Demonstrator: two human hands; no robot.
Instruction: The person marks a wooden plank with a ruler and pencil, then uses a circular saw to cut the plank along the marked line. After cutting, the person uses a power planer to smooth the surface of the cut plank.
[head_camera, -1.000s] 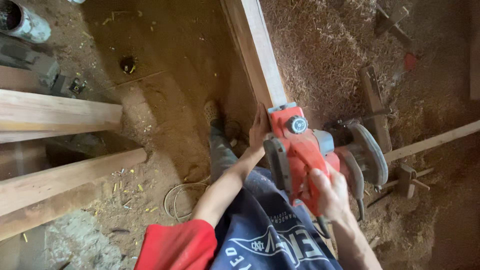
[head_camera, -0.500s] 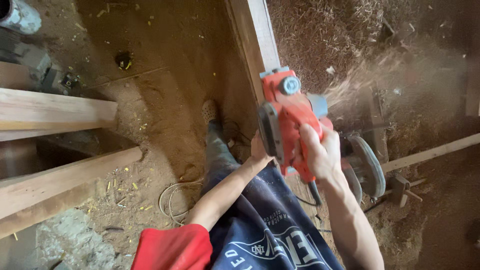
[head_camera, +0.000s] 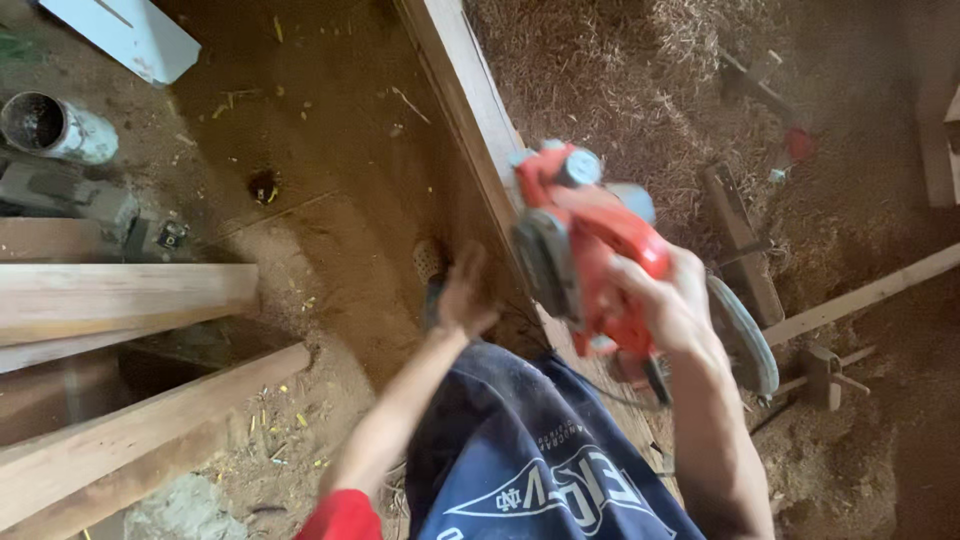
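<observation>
Sawdust floor (head_camera: 330, 220), reddish-brown, packed and powdery, fills most of the view; coarser pale shavings (head_camera: 620, 90) heap far right, stringy and loose. Long timber plank (head_camera: 470, 110) runs from far centre toward the near right, straight-edged, pale smooth top face, darker side. Two stacked beams (head_camera: 120, 300) lie at the left, squared, light raw wood; another beam (head_camera: 150, 425) slants near left. Navy printed shorts (head_camera: 530, 460) cover the near centre; a red sleeve edge sits at the bottom.

Electric planer (head_camera: 585, 250), orange-red plastic body with grey knob and dark side cover, blocky and rounded, sits on the plank at mid-frame, motion-blurred. Right hand (head_camera: 675, 305) is wrapped tight round the planer's rear handle. Left hand (head_camera: 468, 295) rests just left of the plank beside the planer, fingers loosely curled, holding nothing; contact with the plank's side cannot be told through blur.

Against half a second ago: the planer sits nearer along the plank and tilted more, the chip spray at its right is gone, the left hand is now out in view beside the plank.

Smaller bits: grey metal machine (head_camera: 90, 205) at left, pale cylinder can (head_camera: 55, 125) far left, white board (head_camera: 125, 35) in the far left corner, thin wooden strip (head_camera: 860, 295) at the right, small red object (head_camera: 800, 143) far right.
</observation>
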